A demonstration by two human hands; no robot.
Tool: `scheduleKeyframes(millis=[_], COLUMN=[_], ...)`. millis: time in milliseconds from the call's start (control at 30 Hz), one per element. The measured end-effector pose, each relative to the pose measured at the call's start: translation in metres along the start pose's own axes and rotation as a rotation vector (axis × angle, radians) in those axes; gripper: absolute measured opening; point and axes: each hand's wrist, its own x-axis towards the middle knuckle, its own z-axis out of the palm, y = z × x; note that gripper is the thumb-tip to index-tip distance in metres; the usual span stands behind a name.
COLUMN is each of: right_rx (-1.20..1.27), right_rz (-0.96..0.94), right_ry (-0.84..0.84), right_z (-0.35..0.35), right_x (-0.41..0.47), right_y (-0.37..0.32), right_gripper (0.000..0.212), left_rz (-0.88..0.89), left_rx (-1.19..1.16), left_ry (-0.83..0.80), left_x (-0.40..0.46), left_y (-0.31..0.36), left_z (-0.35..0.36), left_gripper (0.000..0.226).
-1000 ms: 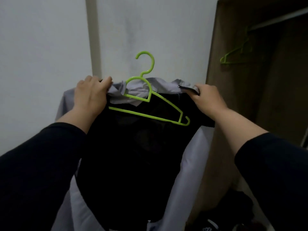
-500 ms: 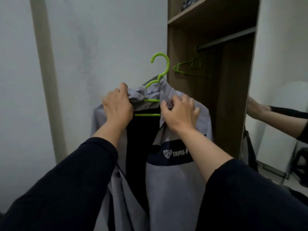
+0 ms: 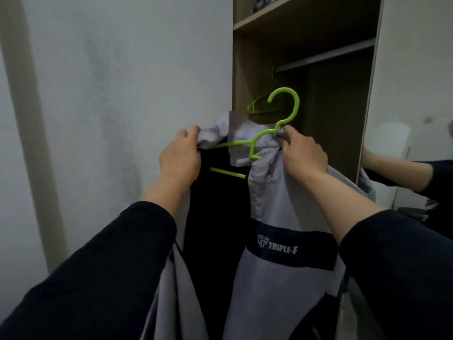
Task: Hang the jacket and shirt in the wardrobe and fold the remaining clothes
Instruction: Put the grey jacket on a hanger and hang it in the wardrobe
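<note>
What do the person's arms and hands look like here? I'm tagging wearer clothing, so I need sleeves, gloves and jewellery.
Both arms wear long, plain dark sleeves, black or very dark navy, pushed up so the forearms are bare. The left hand and right hand are bare: no gloves, and no rings, watch or bracelet visible. The sleeves show no logo or stripe; the light is dim, so fine detail is unclear.

Setting: a room in a home, most likely a bedroom or dressing area. Evidence: an open wood-finish wardrobe (image 3: 306, 77) stands against a plain white plastered wall (image 3: 127, 82). Inside it, a metal hanging rail (image 3: 326, 55) runs below a shelf (image 3: 274, 11), and a green hanger (image 3: 263, 106) hangs from the rail. A mirrored panel (image 3: 411, 94) at the wardrobe's right edge reflects an arm in a dark sleeve. A pale vertical strip (image 3: 29, 119) runs down the wall at left.
</note>
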Motion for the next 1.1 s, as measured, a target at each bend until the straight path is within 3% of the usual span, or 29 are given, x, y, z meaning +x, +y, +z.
scheduleKeyframes(millis=[67,233,300,433,500,600,700,767,833,933,1000,1100], right_rx=[-0.076,-0.462,-0.547,-0.448,-0.395,-0.27,-0.089,-0.008,0.024,0.074,0.076,0.061], right_rz=[-0.072,-0.183,-0.164,0.034,0.168,0.336,0.392,0.385,0.356,0.306,0.278,0.208], right_ry=[-0.024,-0.02,-0.041,-0.097,-0.092,-0.036,-0.002,0.016,0.04,0.072,0.109,0.181], right_z=[0.0,0.015,0.02,0.009,0.002,0.003,0.007,0.003,-0.005,-0.017,-0.024,-0.035], right_x=[-0.001,-0.017,-0.022,-0.011,-0.003,0.003,0.004,0.002,0.001,-0.002,-0.004,-0.01], right_y=[0.002,0.003,0.003,0.01,0.013,0.015,0.017,0.02,0.024,0.032,0.037,0.043], right_gripper=[0.026,0.032,0.031,0.027,0.026,0.026,0.024,0.03,0.033,0.033,0.03,0.027], left_rz=[-0.12,-0.178,-0.142,0.001,0.041,0.124,0.028,-0.023,-0.011,-0.053,-0.035,0.054], left_rx=[0.009,-0.081,-0.161,-0.258,-0.293,-0.595,-0.887,-1.027,-1.019,-0.595,-0.43,-0.471], left_ry=[0.019,-0.037,-0.005,-0.023,-0.141,-0.466,-0.728,-0.694,-0.473,-0.116,-0.194,-0.375], left_x=[0.005,0.018,0.018,0.003,-0.009,-0.027,-0.029,-0.025,-0.021,-0.013,-0.007,-0.006], left_y=[-0.006,0.004,0.017,0.037,0.041,0.053,0.07,0.077,0.08,0.076,0.069,0.059], left_z=[0.001,0.006,0.01,0.026,0.039,0.055,0.066,0.072,0.078,0.077,0.082,0.094], left_gripper=[0.02,0.016,0.012,0.016,0.03,0.048,0.04,0.027,0.03,0.027,0.047,0.061])
